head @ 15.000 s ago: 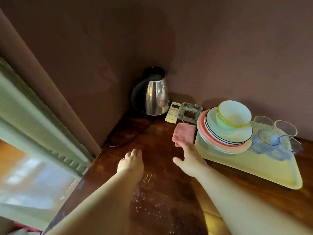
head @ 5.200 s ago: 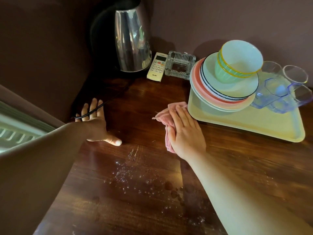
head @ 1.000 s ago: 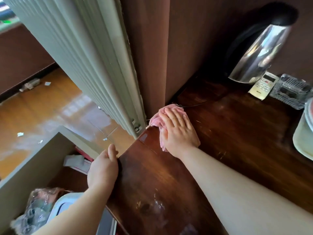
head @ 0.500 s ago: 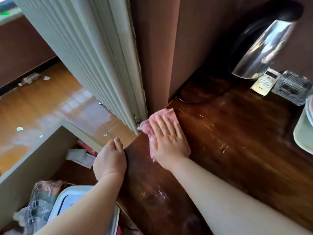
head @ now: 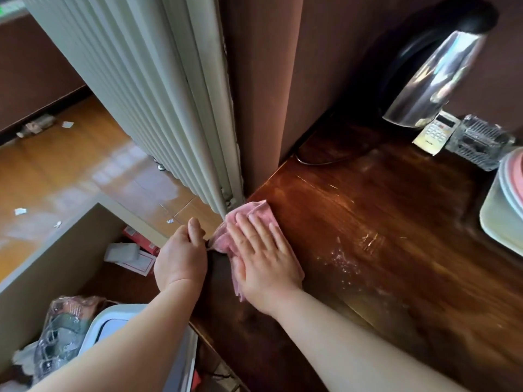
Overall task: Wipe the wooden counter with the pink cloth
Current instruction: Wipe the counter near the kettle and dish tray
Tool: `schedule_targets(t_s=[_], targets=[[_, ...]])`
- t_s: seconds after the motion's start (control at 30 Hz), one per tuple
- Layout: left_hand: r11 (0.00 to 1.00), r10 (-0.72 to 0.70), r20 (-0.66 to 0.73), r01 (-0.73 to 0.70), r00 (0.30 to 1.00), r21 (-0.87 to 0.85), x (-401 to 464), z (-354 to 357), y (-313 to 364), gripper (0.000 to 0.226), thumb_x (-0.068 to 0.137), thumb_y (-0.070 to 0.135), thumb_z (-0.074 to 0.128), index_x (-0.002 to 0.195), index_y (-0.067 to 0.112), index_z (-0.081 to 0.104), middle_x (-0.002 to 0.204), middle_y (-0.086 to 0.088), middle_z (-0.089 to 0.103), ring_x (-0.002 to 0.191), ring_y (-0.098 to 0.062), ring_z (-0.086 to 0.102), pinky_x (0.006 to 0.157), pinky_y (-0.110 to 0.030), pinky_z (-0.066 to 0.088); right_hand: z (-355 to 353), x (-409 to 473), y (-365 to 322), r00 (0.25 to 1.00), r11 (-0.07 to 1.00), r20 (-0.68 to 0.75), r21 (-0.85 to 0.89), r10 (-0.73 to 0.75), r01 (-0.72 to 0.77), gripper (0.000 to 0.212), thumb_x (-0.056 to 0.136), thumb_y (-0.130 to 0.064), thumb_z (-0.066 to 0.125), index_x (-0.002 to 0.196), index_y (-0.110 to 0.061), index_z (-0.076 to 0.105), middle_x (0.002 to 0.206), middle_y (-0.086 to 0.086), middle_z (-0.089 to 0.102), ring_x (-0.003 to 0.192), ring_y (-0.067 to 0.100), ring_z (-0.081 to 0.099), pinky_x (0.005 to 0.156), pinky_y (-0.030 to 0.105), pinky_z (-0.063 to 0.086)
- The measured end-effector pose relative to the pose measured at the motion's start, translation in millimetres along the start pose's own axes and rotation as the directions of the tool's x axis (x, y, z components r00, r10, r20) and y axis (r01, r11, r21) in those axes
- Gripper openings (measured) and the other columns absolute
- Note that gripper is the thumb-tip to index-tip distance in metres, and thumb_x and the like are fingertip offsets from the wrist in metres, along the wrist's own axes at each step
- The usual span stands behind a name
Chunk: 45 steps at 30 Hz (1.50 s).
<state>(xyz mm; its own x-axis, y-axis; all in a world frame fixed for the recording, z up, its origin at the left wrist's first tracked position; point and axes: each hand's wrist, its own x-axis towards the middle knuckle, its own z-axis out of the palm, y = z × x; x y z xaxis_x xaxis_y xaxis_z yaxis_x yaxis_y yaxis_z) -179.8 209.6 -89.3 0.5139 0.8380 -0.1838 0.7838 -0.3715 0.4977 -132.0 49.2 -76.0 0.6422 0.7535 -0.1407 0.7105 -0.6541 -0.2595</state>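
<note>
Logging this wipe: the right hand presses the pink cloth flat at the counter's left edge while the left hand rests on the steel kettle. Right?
Not quite. In the head view the left hand is at the wooden counter's edge, far from the steel kettle. The right hand does press the pink cloth.

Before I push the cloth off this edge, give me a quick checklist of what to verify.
1. Right hand flat on the pink cloth: ok.
2. Cloth reaches the counter's left edge: ok, it overhangs slightly.
3. Left hand cupped beside the edge to catch crumbs: ok.
4. Bin under the edge: cannot tell, arms hide its opening.
5. White specks on the wooden counter: not ok, unwiped, to the right of the cloth.
6. Kettle cord clear of the cloth: ok.
</note>
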Motion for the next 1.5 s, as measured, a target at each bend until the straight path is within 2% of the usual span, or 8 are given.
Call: schedule_targets(t_s=[0.27, 0.4, 0.63, 0.77, 0.9, 1.03, 1.2, 1.5], targets=[[0.973, 0.065, 0.039, -0.054, 0.997, -0.225, -1, -9, -2, 0.058, 0.101, 0.059, 0.02, 0.092, 0.031, 0.07, 0.094, 0.002, 0.07, 0.097, -0.026, 0.063, 0.082, -0.038, 0.045, 2, 23, -11, 1.0, 1.0, 0.002, -0.011, 0.027, -0.027, 0.06, 0.107, -0.042, 0.015, 0.162, -0.028, -0.007, 0.169, -0.006, -0.016, 0.154, 0.015, -0.02, 0.125, 0.043, -0.009], [0.723, -0.049, 0.285, 0.231, 0.957, -0.651, 6, -21, -3, 0.059, 0.102, 0.056, 0.029, 0.097, 0.016, 0.073, 0.094, -0.006, 0.075, 0.091, -0.021, 0.071, 0.088, -0.043, 0.053, 16, -20, -35, 0.994, 0.993, 0.022, 0.045, -0.106, 0.105, 0.066, 0.099, -0.042, 0.02, 0.162, -0.028, 0.009, 0.169, -0.007, -0.002, 0.156, 0.014, -0.007, 0.124, 0.041, -0.008], [0.525, -0.151, 0.427, 0.438, 0.892, -0.73, 17, -29, -14, 0.054, 0.102, 0.056, 0.03, 0.105, 0.019, 0.068, 0.104, -0.002, 0.075, 0.103, -0.018, 0.069, 0.083, -0.037, 0.053, 13, 5, -47, 0.994, 0.994, 0.034, 0.031, -0.101, 0.1, 0.061, 0.106, -0.04, 0.024, 0.162, -0.031, 0.002, 0.17, -0.007, -0.011, 0.154, 0.014, -0.02, 0.123, 0.042, -0.016], [0.559, -0.139, 0.477, 0.466, 0.868, -0.686, 13, -34, -23, 0.051, 0.101, 0.056, 0.035, 0.114, 0.018, 0.066, 0.103, 0.001, 0.075, 0.104, -0.017, 0.068, 0.085, -0.037, 0.051, 24, -35, -58, 0.974, 0.974, 0.049, -0.033, -0.222, 0.224, 0.061, 0.102, -0.043, 0.023, 0.161, -0.031, 0.017, 0.17, -0.005, 0.004, 0.157, 0.017, -0.001, 0.121, 0.043, -0.008], [0.807, -0.084, 0.305, 0.244, 0.949, -0.538, -1, -29, -21, 0.037, 0.1, 0.047, 0.042, 0.108, 0.022, 0.069, 0.101, 0.009, 0.071, 0.105, -0.016, 0.065, 0.083, -0.031, 0.045, 23, -21, -60, 0.97, 0.972, 0.069, 0.011, -0.234, 0.234, 0.062, 0.107, -0.043, 0.024, 0.162, -0.03, -0.001, 0.169, -0.008, -0.014, 0.153, 0.013, -0.023, 0.116, 0.038, -0.03], [0.961, 0.156, -0.003, -0.153, 0.988, -0.229, -30, -33, -18, 0.033, 0.099, 0.037, 0.048, 0.121, 0.021, 0.065, 0.12, 0.001, 0.065, 0.12, -0.02, 0.053, 0.096, -0.034, 0.04, 24, -27, -59, 0.964, 0.969, 0.11, -0.013, -0.242, 0.245, 0.061, 0.106, -0.044, 0.016, 0.162, -0.027, -0.003, 0.17, -0.005, -0.01, 0.153, 0.015, -0.024, 0.119, 0.039, -0.025], [0.731, 0.682, 0.105, -0.68, 0.724, -0.06, -76, -40, -29, 0.041, 0.099, 0.042, 0.041, 0.123, 0.023, 0.068, 0.134, 0.007, 0.06, 0.124, -0.018, 0.053, 0.105, -0.038, 0.039, 16, -47, -44, 0.95, 0.948, 0.179, -0.146, -0.257, 0.284, 0.07, 0.098, -0.044, 0.006, 0.161, -0.014, -0.003, 0.17, 0.009, -0.001, 0.155, 0.027, -0.017, 0.121, 0.042, -0.023], [0.507, 0.673, 0.445, -0.806, 0.591, 0.305, -55, -57, -20, 0.061, 0.099, 0.058, 0.014, 0.146, 0.036, 0.046, 0.149, 0.012, 0.044, 0.139, -0.016, 0.035, 0.115, -0.036, 0.022, 2, -54, -47, 0.949, 0.942, 0.187, -0.175, -0.253, 0.286, 0.063, 0.106, -0.043, 0.016, 0.161, -0.012, 0.015, 0.168, 0.014, 0.017, 0.157, 0.03, -0.006, 0.126, 0.042, -0.012]])
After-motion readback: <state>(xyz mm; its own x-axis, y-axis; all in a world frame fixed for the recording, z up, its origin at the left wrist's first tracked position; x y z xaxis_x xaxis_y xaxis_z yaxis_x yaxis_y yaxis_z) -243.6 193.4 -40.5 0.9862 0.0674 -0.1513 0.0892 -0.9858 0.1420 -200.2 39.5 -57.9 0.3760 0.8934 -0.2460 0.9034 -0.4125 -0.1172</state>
